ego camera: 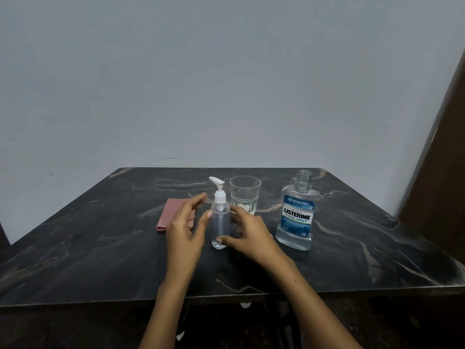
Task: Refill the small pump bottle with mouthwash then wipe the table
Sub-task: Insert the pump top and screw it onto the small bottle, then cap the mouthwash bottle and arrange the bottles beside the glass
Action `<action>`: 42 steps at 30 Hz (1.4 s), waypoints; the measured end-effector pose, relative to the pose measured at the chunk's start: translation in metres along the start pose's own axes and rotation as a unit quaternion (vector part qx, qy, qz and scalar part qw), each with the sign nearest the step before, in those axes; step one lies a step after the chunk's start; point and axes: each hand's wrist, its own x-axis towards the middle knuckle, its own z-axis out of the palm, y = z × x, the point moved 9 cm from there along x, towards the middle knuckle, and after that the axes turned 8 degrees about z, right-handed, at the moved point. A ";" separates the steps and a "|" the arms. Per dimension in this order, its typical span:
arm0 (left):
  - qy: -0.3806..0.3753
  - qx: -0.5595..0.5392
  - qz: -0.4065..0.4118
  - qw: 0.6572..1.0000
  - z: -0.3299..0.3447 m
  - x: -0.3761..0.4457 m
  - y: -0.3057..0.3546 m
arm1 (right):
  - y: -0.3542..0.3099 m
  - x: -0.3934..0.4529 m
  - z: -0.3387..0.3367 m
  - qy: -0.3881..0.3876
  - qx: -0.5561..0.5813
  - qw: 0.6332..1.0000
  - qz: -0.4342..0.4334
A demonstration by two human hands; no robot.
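Behind the worktop [100,248] stands a plain grey wall [226,71], and a dark brown panel [442,152] rises at the right edge. The worktop is dark stone with pale veins.

Near its middle the pump bottle [220,222] stands upright, clear, with a white pump head on top whose spout points to the left. Only a little clear liquid shows at its bottom. The bottle is between the two hands. The left hand [187,227] is just beside it on the left, fingers spread and only slightly bent; its thumb tip comes very close to the bottle's shoulder, but I cannot tell if it touches. The right hand [247,234] is on the other side, fingers loosely bent around the bottle without closing on it; its thumb tip lies against the bottle's lower part, close to the base.

Behind the bottle, a little to the right, stands a glass [245,195] with some clear liquid in it. Further right the mouthwash [297,215] stands upright with no cap on its neck, well apart from the right hand. A folded pink cloth [173,214] lies flat on the left, partly hidden behind the left hand.
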 end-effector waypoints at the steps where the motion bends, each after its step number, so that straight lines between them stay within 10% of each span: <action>1: 0.017 0.035 0.031 0.999 -0.002 -0.008 0.010 | 0.001 -0.002 -0.006 0.009 -0.014 1.000 -0.002; 13: -0.048 -0.011 0.068 0.996 0.066 -0.022 0.053 | 0.029 -0.046 -0.042 0.046 -0.236 0.970 -0.030; 27: -0.100 -0.210 -0.048 0.971 0.133 0.014 0.027 | -0.009 -0.070 -0.146 0.183 -0.014 0.977 -0.104; 34: -0.256 -0.232 -0.122 0.930 0.179 0.003 0.018 | -0.020 -0.063 -0.202 0.276 0.037 0.953 -0.118; 42: -0.151 -0.140 -0.014 0.978 0.148 0.007 0.023 | -0.018 -0.029 -0.198 0.206 0.071 0.973 -0.071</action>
